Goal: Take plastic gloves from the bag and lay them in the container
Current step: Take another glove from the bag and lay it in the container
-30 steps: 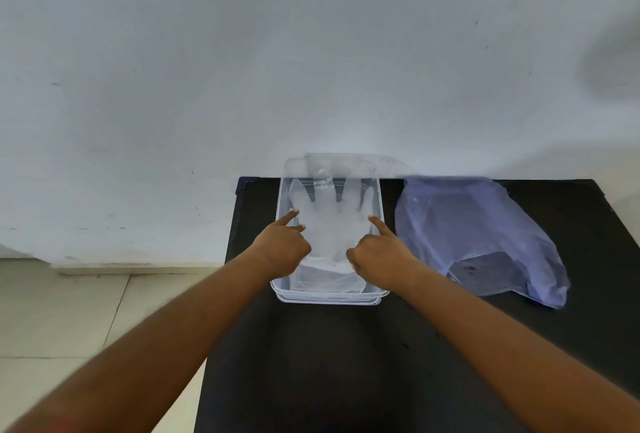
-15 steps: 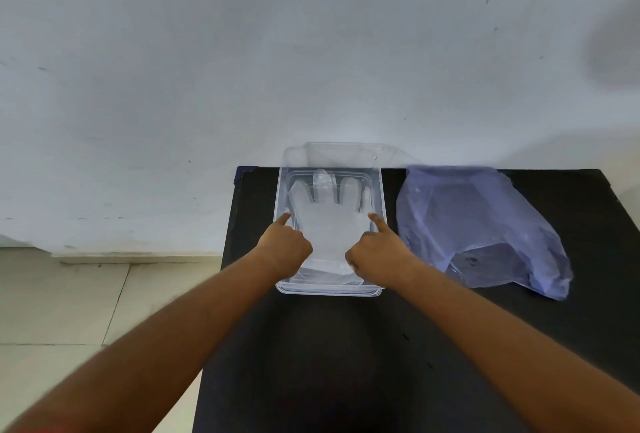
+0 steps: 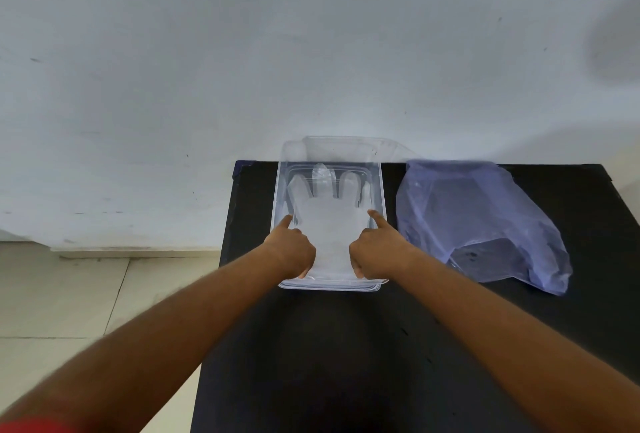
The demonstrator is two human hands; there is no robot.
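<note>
Glove [image 3: 332,225] flat in container [image 3: 380,187], between left hand [image 3: 292,251] and right hand [image 3: 377,247], forefingers extended pressing its edges; bag [image 3: 485,225] right of right hand, contents unclear.

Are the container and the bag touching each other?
Apart. In the head view, a strip of black table shows between the container and the bag along their facing sides.

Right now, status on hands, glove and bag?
Left hand and right hand press the glove flat, forefingers out. Glove inside the container. Bag lies right of it, untouched. Nothing in the way.
</note>
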